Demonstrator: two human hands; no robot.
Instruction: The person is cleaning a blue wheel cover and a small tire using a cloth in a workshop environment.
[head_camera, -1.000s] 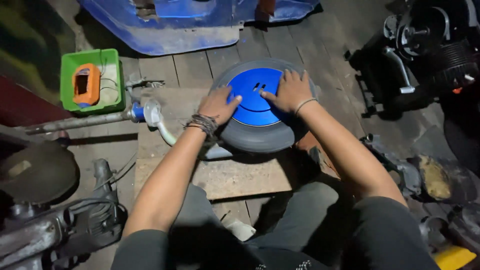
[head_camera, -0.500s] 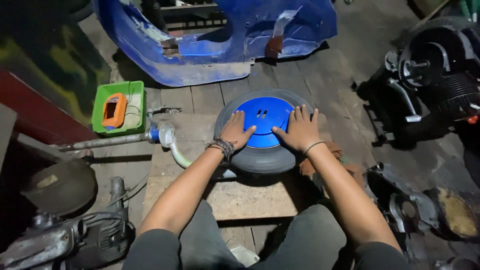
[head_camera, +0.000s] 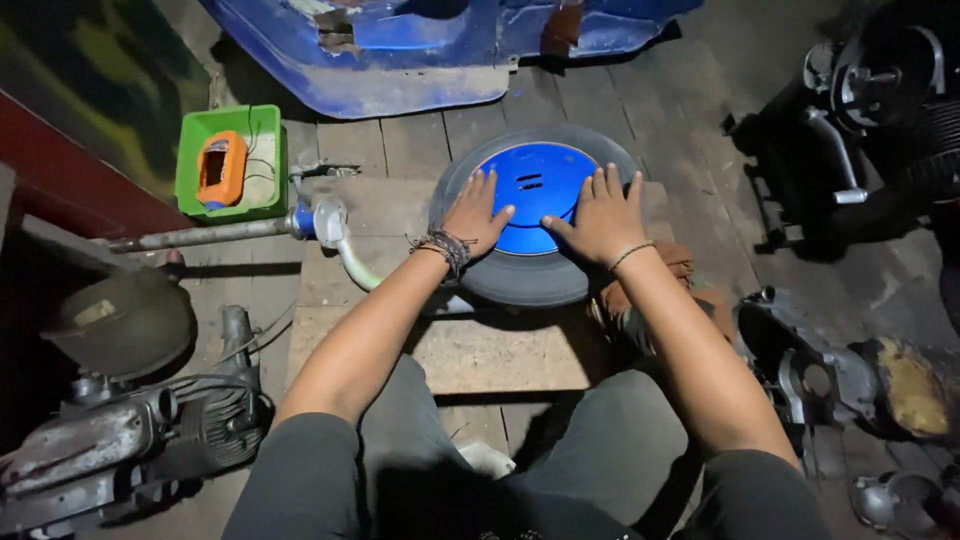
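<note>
A small wheel with a grey tyre (head_camera: 520, 280) and a blue rim (head_camera: 540, 180) lies flat on a wooden board (head_camera: 470, 350) in front of me. My left hand (head_camera: 475, 215) presses palm-down on the tyre's left side, fingers spread onto the blue rim. On the right side my right hand (head_camera: 600, 220) lies flat the same way, fingers apart. Both hands rest on the wheel without gripping it. A beaded band circles my left wrist.
A green tray (head_camera: 190, 165) holding an orange device sits at the left. A metal pipe with a blue joint (head_camera: 300, 222) lies beside the wheel. A blue vehicle body panel (head_camera: 400, 60) lies at the back. Engine parts (head_camera: 130, 430) stand at left, right and lower right.
The view has shifted, so the wheel sits slightly differently in frame. Both hands stay pressed flat on the wheel in nearly the same places.
</note>
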